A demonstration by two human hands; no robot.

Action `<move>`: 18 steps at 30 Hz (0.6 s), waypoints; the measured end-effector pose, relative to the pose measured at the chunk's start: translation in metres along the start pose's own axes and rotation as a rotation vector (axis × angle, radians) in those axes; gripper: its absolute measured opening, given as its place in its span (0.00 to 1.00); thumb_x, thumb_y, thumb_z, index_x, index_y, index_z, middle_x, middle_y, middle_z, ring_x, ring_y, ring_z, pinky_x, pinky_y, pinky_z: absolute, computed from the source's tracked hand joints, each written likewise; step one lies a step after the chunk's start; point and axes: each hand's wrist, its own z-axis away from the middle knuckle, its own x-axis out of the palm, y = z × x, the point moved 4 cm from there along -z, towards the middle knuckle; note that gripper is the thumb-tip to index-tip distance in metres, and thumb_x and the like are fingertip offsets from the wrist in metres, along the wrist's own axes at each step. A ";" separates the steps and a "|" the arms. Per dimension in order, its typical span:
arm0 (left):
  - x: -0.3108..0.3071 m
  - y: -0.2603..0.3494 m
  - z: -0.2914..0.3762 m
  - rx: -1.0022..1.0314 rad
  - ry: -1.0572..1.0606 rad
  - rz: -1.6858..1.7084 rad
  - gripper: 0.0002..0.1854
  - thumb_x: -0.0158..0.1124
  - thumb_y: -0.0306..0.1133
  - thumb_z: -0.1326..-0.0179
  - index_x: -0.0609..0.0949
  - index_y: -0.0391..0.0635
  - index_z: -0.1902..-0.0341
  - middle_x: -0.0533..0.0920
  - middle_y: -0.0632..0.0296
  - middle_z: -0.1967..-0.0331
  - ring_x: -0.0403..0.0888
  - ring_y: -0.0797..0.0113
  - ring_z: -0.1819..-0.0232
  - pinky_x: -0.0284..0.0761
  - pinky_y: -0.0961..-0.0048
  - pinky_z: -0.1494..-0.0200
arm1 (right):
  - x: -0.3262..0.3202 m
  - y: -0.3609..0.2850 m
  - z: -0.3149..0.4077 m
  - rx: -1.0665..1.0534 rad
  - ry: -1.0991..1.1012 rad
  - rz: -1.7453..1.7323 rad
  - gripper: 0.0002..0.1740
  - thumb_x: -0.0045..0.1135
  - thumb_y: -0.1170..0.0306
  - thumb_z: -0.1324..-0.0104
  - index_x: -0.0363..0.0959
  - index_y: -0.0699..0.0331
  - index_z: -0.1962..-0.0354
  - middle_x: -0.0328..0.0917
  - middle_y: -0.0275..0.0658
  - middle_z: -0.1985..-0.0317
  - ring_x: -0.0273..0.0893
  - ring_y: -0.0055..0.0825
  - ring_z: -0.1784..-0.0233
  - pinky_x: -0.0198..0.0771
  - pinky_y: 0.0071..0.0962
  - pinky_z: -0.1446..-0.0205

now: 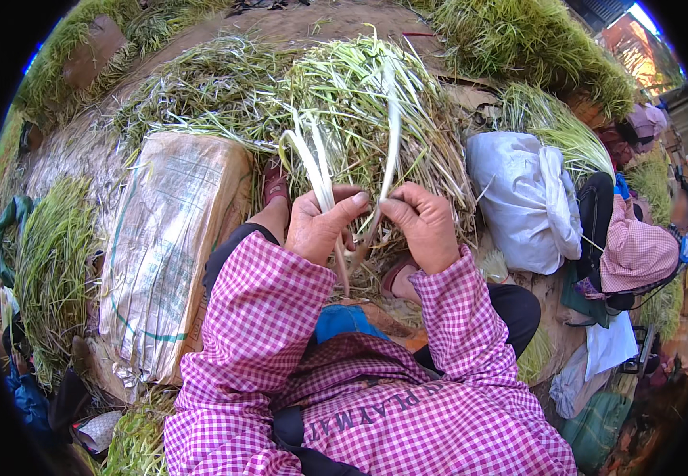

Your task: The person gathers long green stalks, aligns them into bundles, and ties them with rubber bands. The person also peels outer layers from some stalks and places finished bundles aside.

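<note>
A few long pale stalks (316,163) stand up from my left hand (325,220), held between the thumb and fingers, with their thin lower ends hanging below. My right hand (424,223) pinches one single stalk (392,134) near its lower part, between thumb and forefinger. That stalk's upper part is blurred. The fingertips of both hands are close together but apart. Behind them lies a large heap of green and whitish stalks (355,89) on the ground, spreading away from my feet.
To the left stands a packed woven sack (153,238) bearing writing. A white sack (516,196) sits to the right, beside a person in a checked garment (638,250). More green stalks lie in piles at far left (58,268) and far right (528,47). A blue seat (347,321) shows below me.
</note>
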 end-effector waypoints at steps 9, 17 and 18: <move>-0.008 0.017 0.000 0.061 0.032 0.393 0.03 0.56 0.27 0.41 0.73 0.42 0.66 0.80 0.53 0.73 0.82 0.59 0.70 0.77 0.75 0.83 | -0.008 0.040 0.013 0.022 0.067 0.100 0.07 0.52 0.72 0.40 0.73 0.65 0.75 0.70 0.32 0.81 0.67 0.19 0.80 0.65 0.20 0.78; -0.027 0.027 -0.003 0.092 0.197 0.442 0.07 0.53 0.30 0.38 0.73 0.39 0.62 0.78 0.56 0.76 0.80 0.63 0.75 0.71 0.76 0.87 | -0.054 0.041 0.009 0.016 0.292 0.151 0.16 0.50 0.64 0.38 0.73 0.69 0.61 0.73 0.32 0.74 0.67 0.16 0.74 0.65 0.18 0.69; -0.023 0.025 -0.003 0.079 0.148 0.435 0.07 0.53 0.30 0.38 0.73 0.39 0.62 0.78 0.56 0.76 0.80 0.64 0.76 0.71 0.77 0.87 | -0.035 0.031 0.004 -0.084 0.195 0.195 0.17 0.50 0.63 0.37 0.72 0.69 0.59 0.73 0.33 0.72 0.68 0.18 0.72 0.66 0.18 0.68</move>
